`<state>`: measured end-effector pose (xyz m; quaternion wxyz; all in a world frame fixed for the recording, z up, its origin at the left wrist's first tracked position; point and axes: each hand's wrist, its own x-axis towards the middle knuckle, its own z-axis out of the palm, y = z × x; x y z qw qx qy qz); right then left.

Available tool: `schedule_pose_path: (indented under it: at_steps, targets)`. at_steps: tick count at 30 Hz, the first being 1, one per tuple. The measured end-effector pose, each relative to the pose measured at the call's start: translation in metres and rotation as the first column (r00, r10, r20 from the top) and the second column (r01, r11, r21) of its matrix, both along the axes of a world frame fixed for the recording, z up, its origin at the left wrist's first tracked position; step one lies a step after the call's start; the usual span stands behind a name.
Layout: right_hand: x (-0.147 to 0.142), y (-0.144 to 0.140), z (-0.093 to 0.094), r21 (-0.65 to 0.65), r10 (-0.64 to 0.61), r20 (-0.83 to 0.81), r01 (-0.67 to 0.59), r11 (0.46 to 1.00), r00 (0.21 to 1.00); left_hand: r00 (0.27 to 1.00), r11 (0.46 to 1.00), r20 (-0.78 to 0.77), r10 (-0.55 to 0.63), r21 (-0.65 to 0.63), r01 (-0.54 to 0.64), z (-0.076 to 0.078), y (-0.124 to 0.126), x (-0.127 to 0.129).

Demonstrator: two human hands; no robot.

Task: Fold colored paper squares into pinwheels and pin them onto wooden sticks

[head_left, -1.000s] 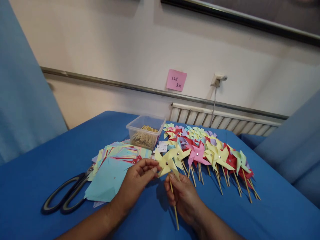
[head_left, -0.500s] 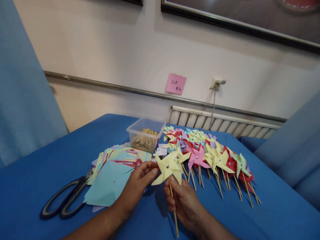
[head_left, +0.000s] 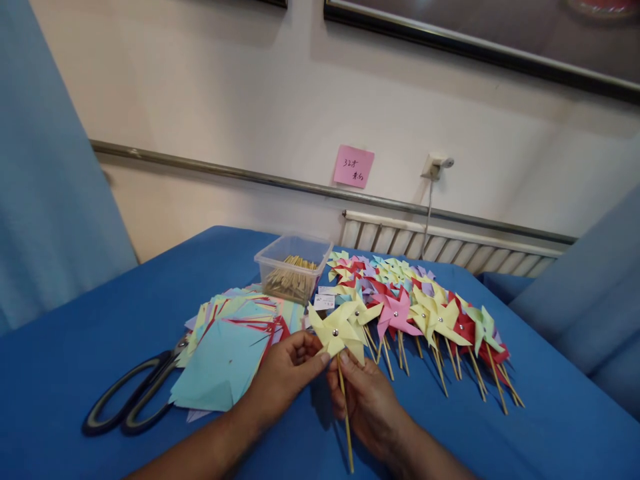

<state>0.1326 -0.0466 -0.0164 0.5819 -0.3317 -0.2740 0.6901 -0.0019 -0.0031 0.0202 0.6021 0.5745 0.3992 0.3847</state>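
Observation:
A pale yellow paper pinwheel (head_left: pixel 336 331) with a silver pin at its centre stands upright on a thin wooden stick, facing me. My right hand (head_left: pixel 363 393) is closed around the stick just below the blades, thumb in front. At the lower left blade is my left hand (head_left: pixel 295 363), its thumb pressed to the paper and its fingers curled behind, partly hidden. Left of that hand lies a pile of square paper sheets (head_left: pixel 215 363), light blue on top. Finished pinwheels (head_left: pixel 395 313) in yellow, pink, red and green lie in rows to the right.
A clear plastic box (head_left: pixel 267 267) of wooden sticks stands behind the paper. Large dark-handled scissors (head_left: pixel 127 393) lie at the left, blades under the sheets. Small white cards (head_left: pixel 325 302) sit beside the box. A radiator (head_left: pixel 390 239) is on the wall behind the blue-covered table (head_left: pixel 165 267).
My left hand has moved right, its thumb now meeting the lower left blade, which has shifted slightly. My right hand keeps its hold on the stick.

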Motion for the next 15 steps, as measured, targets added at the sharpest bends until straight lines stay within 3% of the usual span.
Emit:
schedule_pose_path:
  at_steps: [4, 8, 15]
  targets:
    - [0.000, -0.001, 0.002, -0.004, 0.025, 0.003, -0.025, 1.000, 1.000, 0.996, 0.998, 0.081, -0.023, -0.052, 0.028, 0.003, 0.000, 0.000]
    - [-0.002, -0.003, -0.002, 0.030, 0.077, 0.017, -0.078, 0.997, 0.997, 0.987, 0.989, 0.159, 0.026, -0.149, -0.002, 0.005, -0.001, 0.001]
    - [-0.003, 0.002, -0.002, 0.051, 0.140, 0.050, -0.143, 0.988, 0.989, 0.995, 0.980, 0.093, 0.035, -0.197, -0.016, 0.012, 0.002, 0.000]
